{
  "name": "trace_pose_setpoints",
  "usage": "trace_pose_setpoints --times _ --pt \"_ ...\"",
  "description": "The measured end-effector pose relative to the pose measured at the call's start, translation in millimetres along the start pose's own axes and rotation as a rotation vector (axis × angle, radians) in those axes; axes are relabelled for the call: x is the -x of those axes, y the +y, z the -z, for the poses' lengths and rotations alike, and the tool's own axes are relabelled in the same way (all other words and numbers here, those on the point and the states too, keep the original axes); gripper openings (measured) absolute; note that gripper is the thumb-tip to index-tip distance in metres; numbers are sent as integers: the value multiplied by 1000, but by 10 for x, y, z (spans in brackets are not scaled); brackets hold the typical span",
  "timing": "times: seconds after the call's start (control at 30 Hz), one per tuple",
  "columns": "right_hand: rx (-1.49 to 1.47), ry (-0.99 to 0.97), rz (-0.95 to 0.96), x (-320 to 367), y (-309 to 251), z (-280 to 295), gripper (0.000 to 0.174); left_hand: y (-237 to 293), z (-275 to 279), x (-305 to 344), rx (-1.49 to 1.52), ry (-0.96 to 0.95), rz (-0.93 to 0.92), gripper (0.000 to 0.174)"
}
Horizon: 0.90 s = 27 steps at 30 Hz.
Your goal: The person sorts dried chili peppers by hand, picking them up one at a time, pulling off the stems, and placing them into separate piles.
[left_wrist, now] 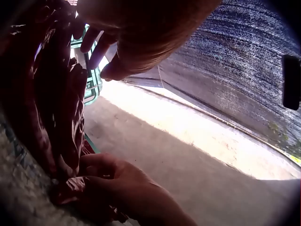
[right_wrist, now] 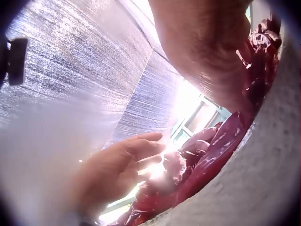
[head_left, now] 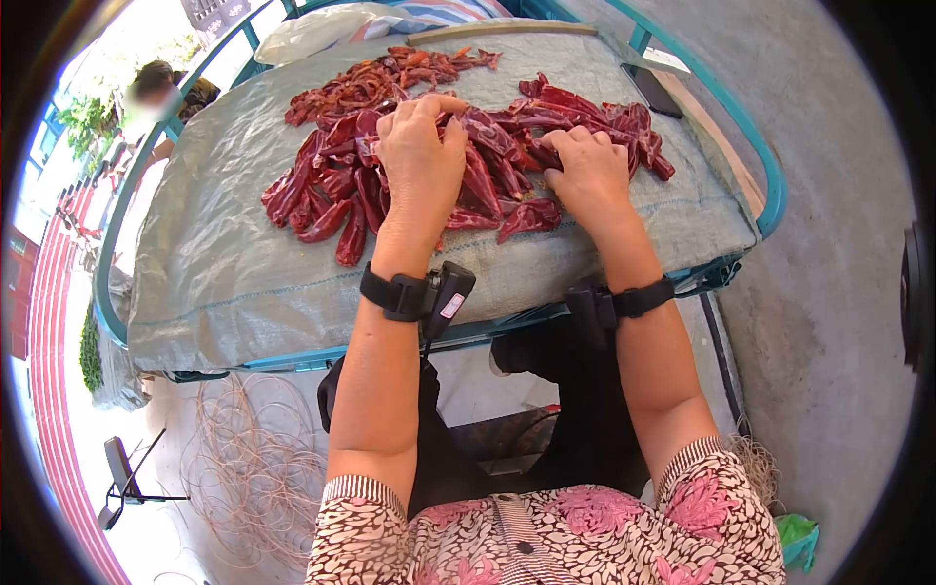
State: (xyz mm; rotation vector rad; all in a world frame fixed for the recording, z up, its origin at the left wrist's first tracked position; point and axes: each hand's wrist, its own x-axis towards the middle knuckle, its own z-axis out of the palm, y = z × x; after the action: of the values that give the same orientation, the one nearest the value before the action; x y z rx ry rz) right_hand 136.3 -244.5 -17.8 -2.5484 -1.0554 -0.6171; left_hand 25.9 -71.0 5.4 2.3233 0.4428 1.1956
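Observation:
Dark red dried chili peppers point(head_left: 336, 190) lie heaped across a grey woven sheet point(head_left: 214, 283) in the head view. My left hand point(head_left: 421, 146) is over the middle of the heap; in the right wrist view the fingers of that left hand point(right_wrist: 124, 162) look extended and loose beside the peppers. Lower at the right part of the heap is my right hand point(head_left: 590, 175). From the left wrist, this right hand point(left_wrist: 129, 186) has thumb and fingers curled at the end of a dried chili pepper point(left_wrist: 73, 186), pinching it.
Smaller, brighter red chili pieces point(head_left: 380, 78) form a separate pile at the back. A phone point(head_left: 651, 90) lies on the right. Teal rails point(head_left: 765, 185) border the cart bed. Tangled cord point(head_left: 249, 458) lies on the floor at left, and a person point(head_left: 161, 93) is beyond the cart.

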Motion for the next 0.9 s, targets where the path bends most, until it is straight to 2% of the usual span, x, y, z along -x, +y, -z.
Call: trace_pose_setpoints --times 0.17,0.27,0.37,0.4,0.5,0.53,0.63,0.73,0.9 --pt "-33 115 -34 -79 34 -126 26 -115 -104 60 -33 14 -71 18" --pt "-180 181 -141 -139 65 -41 25 -94 -89 76 -45 -15 -86 18" --pt "-661 250 -212 -203 16 -35 27 -114 -103 75 -35 -16 -75 18" --pt "-834 155 -172 -198 -47 11 31 -112 -100 76 -40 -32 -61 19" --pt "-423 303 131 -220 -86 -74 32 -117 -99 82 -48 -37 -46 20" --pt "-238 278 102 -190 -119 -53 36 -133 -130 98 -46 -9 -54 18" --pt "-63 276 103 -224 13 -257 38 -135 -161 128 -55 21 -71 16" --pt "109 210 110 -325 117 -342 50 -136 -171 129 -53 35 -80 15" --pt "103 97 79 -379 47 -328 38 -151 -177 135 -47 41 -83 14"
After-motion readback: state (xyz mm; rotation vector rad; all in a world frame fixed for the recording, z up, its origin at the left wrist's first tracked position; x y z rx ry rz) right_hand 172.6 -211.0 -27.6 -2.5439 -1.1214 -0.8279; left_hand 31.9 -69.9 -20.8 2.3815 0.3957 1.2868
